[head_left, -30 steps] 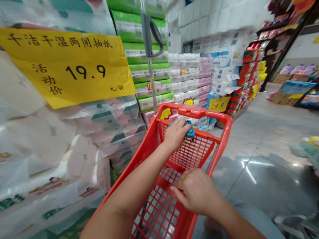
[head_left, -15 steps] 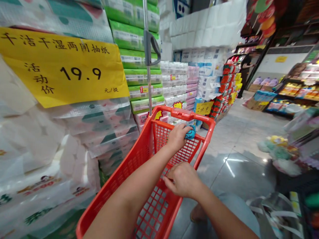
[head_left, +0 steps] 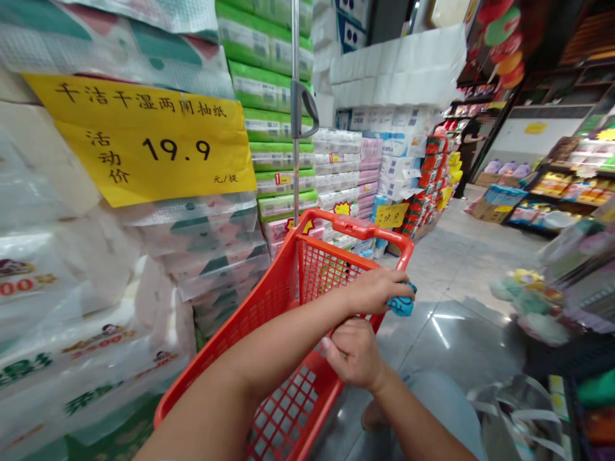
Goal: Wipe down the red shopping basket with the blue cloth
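A bunched blue cloth [head_left: 401, 301] with dark markings is in my left hand [head_left: 377, 291], its fingers closed around it at the right side rim of a red plastic shopping cart [head_left: 225, 358]. My left forearm crosses over the cart from lower left. Below it, my right hand [head_left: 354, 352] is curled closed over the cart's right rim, the thumb toward the inside. That stretch of rim is hidden under the hand. The cart has grid walls and a slatted floor, and a red handle bar [head_left: 355, 225] at its far end.
Stacked tissue packs [head_left: 206, 250] with a yellow price sign [head_left: 158, 144] stand close on the left. A metal pole [head_left: 295, 173] rises behind the cart. Grey tiled floor [head_left: 461, 282] lies right, with bagged goods [head_left: 533, 294] alongside. A person [head_left: 468, 150] stands far back.
My left hand has moved right and nearer with the blue cloth, from the cart's inner far panel to its right rim. My right hand stays at about the same spot.
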`<state>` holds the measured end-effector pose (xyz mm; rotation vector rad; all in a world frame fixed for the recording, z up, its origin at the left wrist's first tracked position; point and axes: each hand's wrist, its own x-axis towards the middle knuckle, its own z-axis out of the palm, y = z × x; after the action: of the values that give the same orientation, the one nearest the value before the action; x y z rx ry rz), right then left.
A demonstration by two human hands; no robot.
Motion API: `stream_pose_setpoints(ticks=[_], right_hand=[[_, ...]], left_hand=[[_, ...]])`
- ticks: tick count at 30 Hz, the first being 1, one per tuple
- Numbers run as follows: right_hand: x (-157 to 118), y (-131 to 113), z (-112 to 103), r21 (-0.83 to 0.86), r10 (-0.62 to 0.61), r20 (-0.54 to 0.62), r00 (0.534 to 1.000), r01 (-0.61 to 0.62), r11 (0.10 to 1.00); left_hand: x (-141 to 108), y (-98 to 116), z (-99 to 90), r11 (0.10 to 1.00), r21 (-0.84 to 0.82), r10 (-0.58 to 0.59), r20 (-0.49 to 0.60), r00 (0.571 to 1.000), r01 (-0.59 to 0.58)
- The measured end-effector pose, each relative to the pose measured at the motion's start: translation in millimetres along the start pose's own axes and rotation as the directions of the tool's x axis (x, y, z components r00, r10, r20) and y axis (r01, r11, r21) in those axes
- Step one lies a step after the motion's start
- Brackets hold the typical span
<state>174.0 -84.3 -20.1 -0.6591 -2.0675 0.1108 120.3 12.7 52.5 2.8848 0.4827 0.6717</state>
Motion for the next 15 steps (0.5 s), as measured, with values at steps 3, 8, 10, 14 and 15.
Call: stream_pose_setpoints(ticks=[3,8,10,14,15], right_hand=[[-6.6,-6.8,-6.9,0.284,0.156,-0.001,0.988,-0.15,0.947],[-14.0,-28.6,-34.4,0.573,0.286,-0.099,0.953,-0.181,0.799],[-9.7,-30.8,-48.2,0.609,0.33,-0.177,0.927,-0.161,0.777],[6.0,-9.8,-60.7,0.54,0.483,-0.151,0.863,-0.337,0.771],[8.6,-1.7,-58.2,0.472,0.485,-0.099,0.869,-0.387,0.792]], left_hand=[[-21.0,5.7,1.1,0.999,-0.027,-0.041,0.036,0.999,0.042],[-75.1,27.4,3.4,0.921,-0.333,-0.223,-0.022,0.975,0.203],[-94.9,45.6,1.4,0.882,-0.392,-0.295,-0.029,0.955,0.26],[-136.7,88.8,5.0,0.907,-0.242,-0.337,0.073,0.939,0.344],[-149.8,98.6,9.6,0.915,-0.173,-0.354,0.085,0.932,0.363]])
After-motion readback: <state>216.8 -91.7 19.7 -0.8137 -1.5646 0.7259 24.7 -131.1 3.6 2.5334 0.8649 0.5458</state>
